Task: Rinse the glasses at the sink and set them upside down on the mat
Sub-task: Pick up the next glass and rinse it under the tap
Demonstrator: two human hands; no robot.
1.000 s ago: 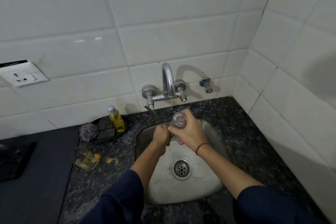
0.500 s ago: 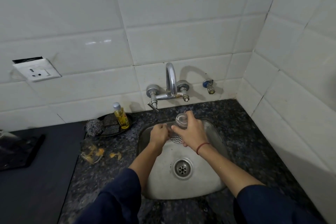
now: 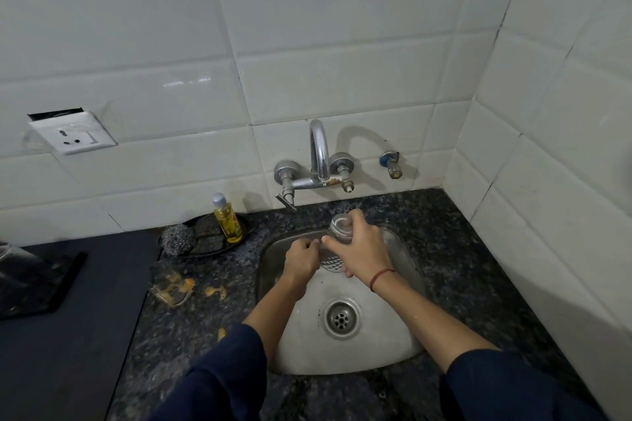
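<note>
Hardly anything was moved since half a second before; the glass (image 3: pixel 337 231) was kept in the same spot over the back of the sink (image 3: pixel 345 361), just under the tap (image 3: pixel 319 161), and both hands were kept by it; the glass was held tipped, with its thick bottom turned up toward the tap and its patterned part low down; the right hand (image 3: pixel 360 249) was wrapped round the glass, with the thumb on the near side and the fingers over the far side; a red thread (image 3: pixel 381 278) was worn on that wrist; the left hand (image 3: pixel 301 258) was held close against the left side of the glass with its fingers curled, but whether the glass was gripped by it could not be told; the drain (image 3: pixel 342 318) was seen in the sink, nearer than the hands; on the speckled counter (image 3: pixel 478 267) left of the sink a dirty glass (image 3: pixel 171 284) with orange bits was set; behind it a yellow bottle (image 3: pixel 227 222) was stood on a dark dish (image 3: pixel 222 250), with a steel scrubber (image 3: pixel 178 239) at the dish's left edge; far to the left a dark mat (image 3: pixel 37 287) was laid, well apart from the sink.
</note>
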